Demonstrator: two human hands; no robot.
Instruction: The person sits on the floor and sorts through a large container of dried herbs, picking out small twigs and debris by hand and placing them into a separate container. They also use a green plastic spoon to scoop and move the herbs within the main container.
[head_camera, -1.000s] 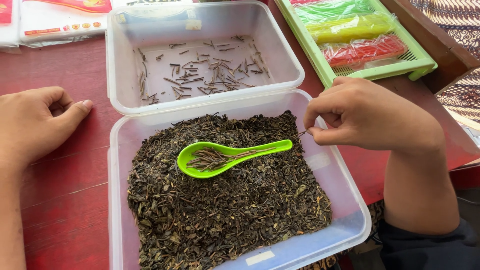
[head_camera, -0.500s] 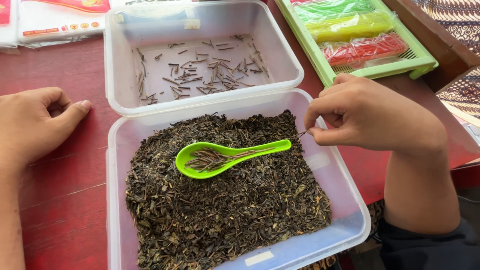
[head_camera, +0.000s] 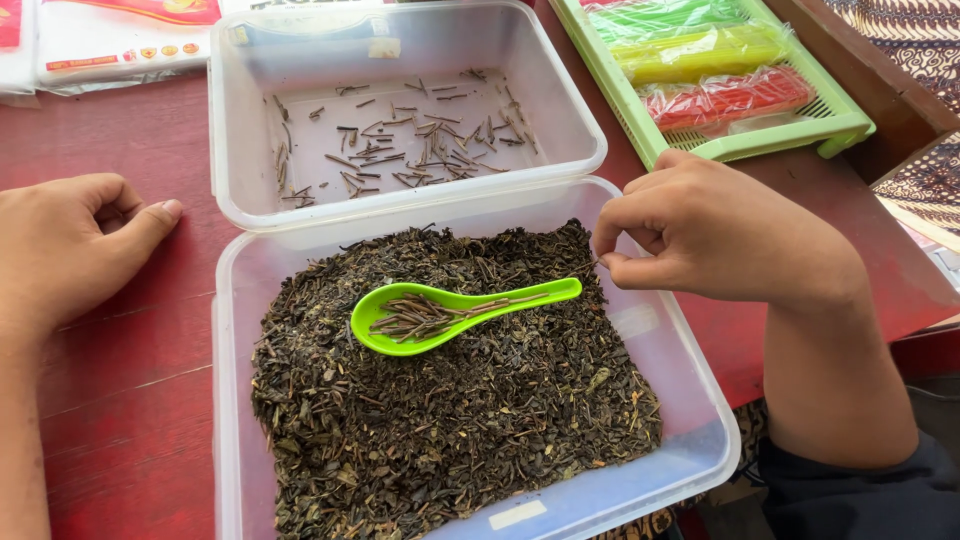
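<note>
We find little changed over the last second: the right hand (head_camera: 715, 240) stays at the near tub's (head_camera: 690, 400) right rim, grip pinched on 1 stem (head_camera: 592, 266) just beyond the spoon (head_camera: 455, 312) handle. The left hand (head_camera: 75, 245) remains loosely curled on the table (head_camera: 130, 390) left of that tub, holding nothing.

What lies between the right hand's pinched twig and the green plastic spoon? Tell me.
Nothing visible. The right hand pinches a thin brown twig just beyond the handle end of the green plastic spoon, which rests on the dark dried tea leaves; only open air separates them.
</note>
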